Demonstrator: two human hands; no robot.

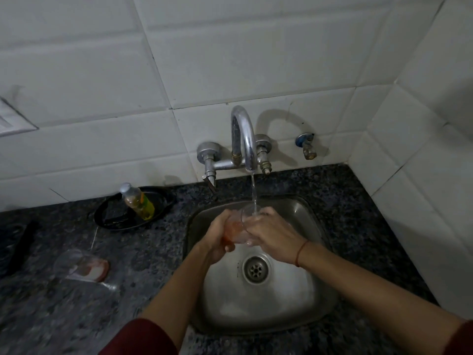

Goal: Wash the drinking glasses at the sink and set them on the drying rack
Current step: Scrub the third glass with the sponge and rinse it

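Observation:
A clear drinking glass [240,226] is held tilted over the steel sink [317,290], its mouth up under the stream from the chrome tap [243,134]. My left hand [220,237] grips the glass from the left and my right hand [273,234] from the right. Water runs into the glass. A second clear glass [76,262] lies on its side on the dark granite counter at the left. No drying rack is in sight.
A dish soap bottle [138,201] leans in a black oval tray [112,219] left of the tap. A dark object [20,247] lies at the far left. A small brass valve [308,147] sticks out of the tiled wall. The tiled side wall closes off the right.

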